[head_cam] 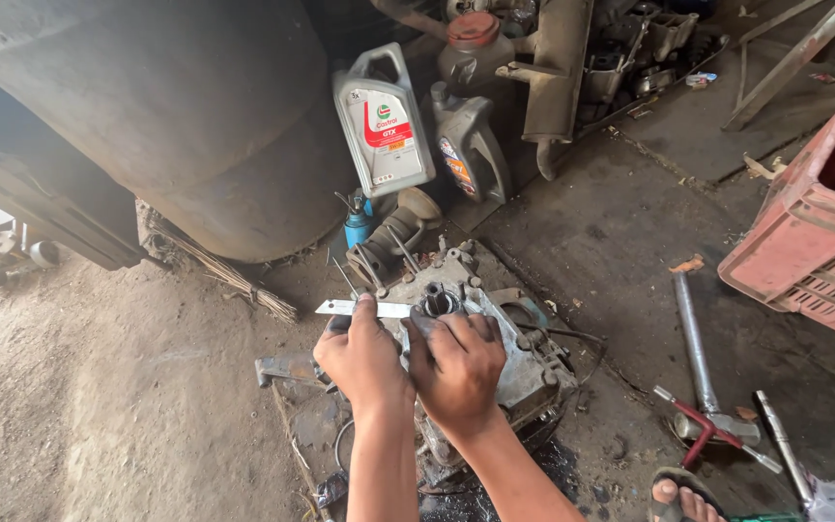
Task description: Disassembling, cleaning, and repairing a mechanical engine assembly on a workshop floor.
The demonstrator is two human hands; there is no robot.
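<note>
Left hand [362, 356] clamps a flat metal blade [364, 308] against the engine casing [524, 362]; right hand [454, 362] presses there, fingers together; oil jugs [384, 121] beyond; pink crate [814, 232] rightward.

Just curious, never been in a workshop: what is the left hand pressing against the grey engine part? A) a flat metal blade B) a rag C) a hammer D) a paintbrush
A: the left hand holds a flat metal blade across the engine part.
</note>
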